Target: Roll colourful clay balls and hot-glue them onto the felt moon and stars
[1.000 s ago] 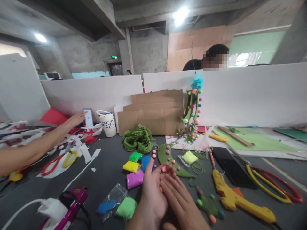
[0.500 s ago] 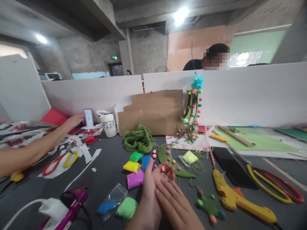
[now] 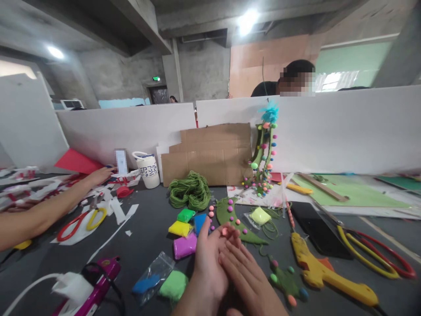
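Note:
My left hand point(image 3: 213, 254) is turned palm up with its fingers slightly curled, cradling a small pink piece of clay point(image 3: 225, 231) near the fingers. Across its palm lies my right hand point(image 3: 245, 267), flat, fingers stretched out; whatever is between the palms is hidden. Just beyond the fingertips is a green felt crescent point(image 3: 226, 213) dotted with pink and purple balls. To the left of my hands are soft clay packs: purple point(image 3: 184, 246), yellow point(image 3: 180, 228), green point(image 3: 186, 215), blue point(image 3: 200, 223) and light green point(image 3: 174, 284). A green felt star point(image 3: 287, 281) with coloured balls is at the right.
A yellow glue gun point(image 3: 329, 274), a black phone point(image 3: 320, 228) and scissors point(image 3: 368, 254) lie at right. Green yarn point(image 3: 190, 191) sits before cardboard point(image 3: 210, 153). At left, another person's arm point(image 3: 55, 202) reaches past scissors point(image 3: 70, 226); a purple power strip point(image 3: 107, 274) is nearer.
My right hand has slid slightly down and to the right across my left palm. My left hand stays nearly still. The other person's arm has shifted a little away from the upright phone.

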